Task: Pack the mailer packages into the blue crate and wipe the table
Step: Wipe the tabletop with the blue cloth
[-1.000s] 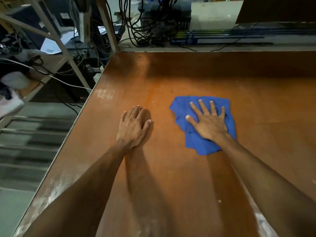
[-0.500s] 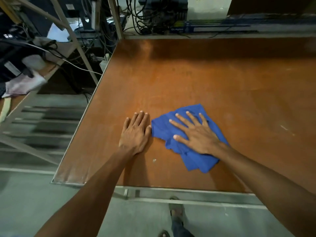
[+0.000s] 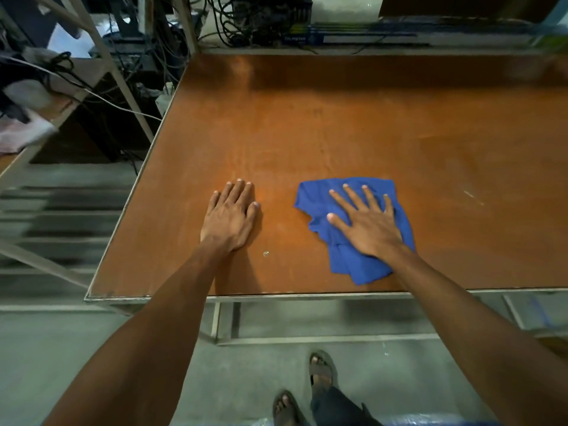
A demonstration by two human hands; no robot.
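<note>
Near the front edge of the desk [image 3: 338,133], the blue cloth [image 3: 359,269] is lying crumpled under the right hand [image 3: 368,229], which is pressing it with spread fingers [image 3: 356,199]; being soft and light, it is probably sliding best under a flat palm. The left hand [image 3: 230,219] is resting flat beside it, not touching it

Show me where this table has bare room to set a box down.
Crowded only near the front edge: the left hand lies flat and the right hand presses the blue cloth. The table is bare from there back to its rear edge, and right of the cloth.
</note>
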